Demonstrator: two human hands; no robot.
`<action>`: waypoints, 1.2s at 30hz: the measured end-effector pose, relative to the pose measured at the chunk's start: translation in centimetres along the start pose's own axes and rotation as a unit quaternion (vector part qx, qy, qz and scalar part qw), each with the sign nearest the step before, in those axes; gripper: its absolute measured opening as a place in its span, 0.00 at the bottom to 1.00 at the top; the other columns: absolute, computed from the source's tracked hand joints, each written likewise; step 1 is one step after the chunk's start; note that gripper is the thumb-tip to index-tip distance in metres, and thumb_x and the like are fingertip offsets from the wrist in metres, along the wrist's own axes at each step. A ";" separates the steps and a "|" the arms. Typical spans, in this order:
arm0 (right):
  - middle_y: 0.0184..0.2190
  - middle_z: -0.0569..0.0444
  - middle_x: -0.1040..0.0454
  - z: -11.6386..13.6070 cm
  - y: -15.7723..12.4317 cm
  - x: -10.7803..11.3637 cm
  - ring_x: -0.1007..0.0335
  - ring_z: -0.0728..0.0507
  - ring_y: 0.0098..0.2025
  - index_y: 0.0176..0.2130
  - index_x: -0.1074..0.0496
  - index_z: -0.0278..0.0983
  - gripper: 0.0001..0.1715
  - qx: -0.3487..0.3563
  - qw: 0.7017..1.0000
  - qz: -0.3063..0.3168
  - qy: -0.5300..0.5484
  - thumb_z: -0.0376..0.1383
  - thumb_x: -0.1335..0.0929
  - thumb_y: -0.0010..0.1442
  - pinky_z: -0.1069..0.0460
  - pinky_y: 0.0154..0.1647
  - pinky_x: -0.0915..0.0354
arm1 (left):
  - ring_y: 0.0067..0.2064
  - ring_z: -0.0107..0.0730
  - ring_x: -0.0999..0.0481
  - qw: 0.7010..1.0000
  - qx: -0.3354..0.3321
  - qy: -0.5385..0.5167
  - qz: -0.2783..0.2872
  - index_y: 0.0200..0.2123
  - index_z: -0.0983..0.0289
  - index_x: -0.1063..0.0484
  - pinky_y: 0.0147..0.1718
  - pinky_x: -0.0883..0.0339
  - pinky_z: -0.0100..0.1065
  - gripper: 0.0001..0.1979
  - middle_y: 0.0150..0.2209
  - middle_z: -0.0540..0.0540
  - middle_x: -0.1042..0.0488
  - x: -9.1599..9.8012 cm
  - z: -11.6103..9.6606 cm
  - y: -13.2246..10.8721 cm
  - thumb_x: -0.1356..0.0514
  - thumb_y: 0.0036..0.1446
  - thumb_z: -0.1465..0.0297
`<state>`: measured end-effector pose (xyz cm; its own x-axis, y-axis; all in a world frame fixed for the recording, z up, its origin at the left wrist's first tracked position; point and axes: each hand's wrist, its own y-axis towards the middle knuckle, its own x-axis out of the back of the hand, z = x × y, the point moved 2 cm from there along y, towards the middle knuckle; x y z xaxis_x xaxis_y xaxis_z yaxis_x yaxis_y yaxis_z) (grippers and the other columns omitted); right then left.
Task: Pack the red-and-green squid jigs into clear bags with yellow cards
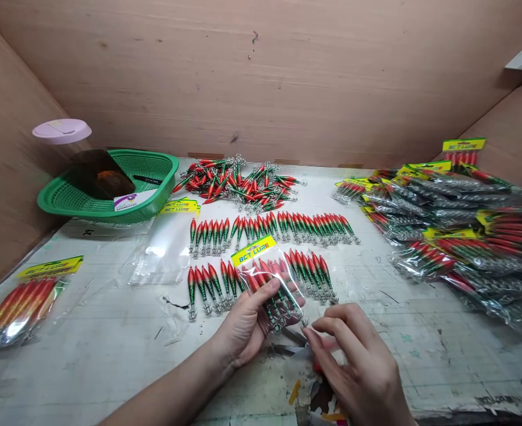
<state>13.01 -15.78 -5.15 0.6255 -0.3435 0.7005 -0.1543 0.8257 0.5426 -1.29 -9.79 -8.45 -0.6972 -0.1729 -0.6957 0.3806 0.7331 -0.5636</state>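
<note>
Left fingers (264, 294) | clasp lure packet (264, 269) | right fingers (339, 330) | near lower corner

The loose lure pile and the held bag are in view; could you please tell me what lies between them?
In the head view, a row of lures.

Soft, muted light falls around a green basket (168, 184). Lettering reads sharply on the held packet (286, 291), nearer and to the basket's right; farther right, glare streaks a packet pile (447, 204) that blurs toward the edge. Shadow dims the panel (7, 118) leftward.
</note>
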 end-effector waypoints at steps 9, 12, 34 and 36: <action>0.28 0.52 0.35 0.6 -0.2 -0.9 0.38 0.46 0.30 0.33 0.33 0.36 0.07 0.026 0.996 -0.051 -0.065 0.25 0.34 0.57 0.52 0.28 0.38 | 0.33 0.39 0.19 0.999 -0.006 0.017 -0.050 0.39 0.72 0.27 0.34 0.24 0.38 0.07 0.34 0.63 0.20 0.1 0.0 0.1 0.41 0.56 0.76; 0.28 0.51 0.34 1.1 -0.2 -1.0 0.38 0.46 0.31 0.35 0.32 0.35 0.07 0.031 0.996 -0.053 -0.060 0.24 0.34 0.57 0.51 0.29 0.37 | 0.33 0.40 0.19 0.998 -0.007 0.031 -0.046 0.40 0.73 0.27 0.33 0.24 0.38 0.08 0.33 0.63 0.20 -0.1 0.1 -0.1 0.40 0.55 0.76; 0.32 0.53 0.30 -10.4 -0.2 1.8 0.31 0.48 0.31 0.39 0.31 0.38 0.05 -0.067 0.991 0.118 0.013 0.36 0.34 0.61 0.54 0.30 0.32 | 0.37 0.42 0.19 0.998 0.021 0.015 -0.065 0.48 0.74 0.29 0.37 0.23 0.40 0.15 0.39 0.66 0.20 -0.4 -0.8 -0.2 0.41 0.56 0.77; 0.32 0.53 0.29 -9.9 -0.3 3.8 0.31 0.47 0.32 0.40 0.31 0.39 0.06 -0.075 0.991 0.102 0.043 0.36 0.33 0.60 0.54 0.31 0.32 | 0.36 0.42 0.18 0.997 0.024 0.017 -0.073 0.47 0.74 0.29 0.35 0.22 0.40 0.14 0.38 0.66 0.20 -0.4 -0.9 -0.2 0.41 0.57 0.77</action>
<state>22.98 -12.92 -7.26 0.6566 -0.1282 0.7432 -0.1730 0.9336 0.3139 -1.67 -9.26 -7.66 -0.7673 -0.2522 -0.5897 0.3021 0.6690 -0.6791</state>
